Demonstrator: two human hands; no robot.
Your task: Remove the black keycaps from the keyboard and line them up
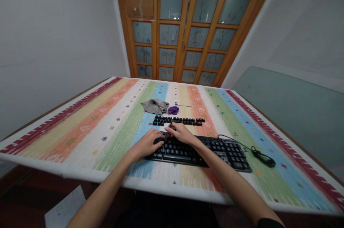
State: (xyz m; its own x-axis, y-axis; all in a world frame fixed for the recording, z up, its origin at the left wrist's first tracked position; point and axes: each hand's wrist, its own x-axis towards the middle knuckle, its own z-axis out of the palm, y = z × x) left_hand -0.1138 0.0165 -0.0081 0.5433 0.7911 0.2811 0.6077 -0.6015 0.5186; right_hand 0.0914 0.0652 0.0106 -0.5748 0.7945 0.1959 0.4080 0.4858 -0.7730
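Head view: A black keyboard lies near the front edge of a table under a striped cloth. The left hand rests on the keyboard's left end, fingers curled and pressing down. The right hand, close beside it, pinches a thin tool, possibly a key puller, over the top row. Removed keycaps lie in rows just beyond. Farther off lie a grey rag, a small purple object and a thin rod. The cable coils to the right.

Hold the board firm; lift each cap straight upward. No brand or lettering is legible.
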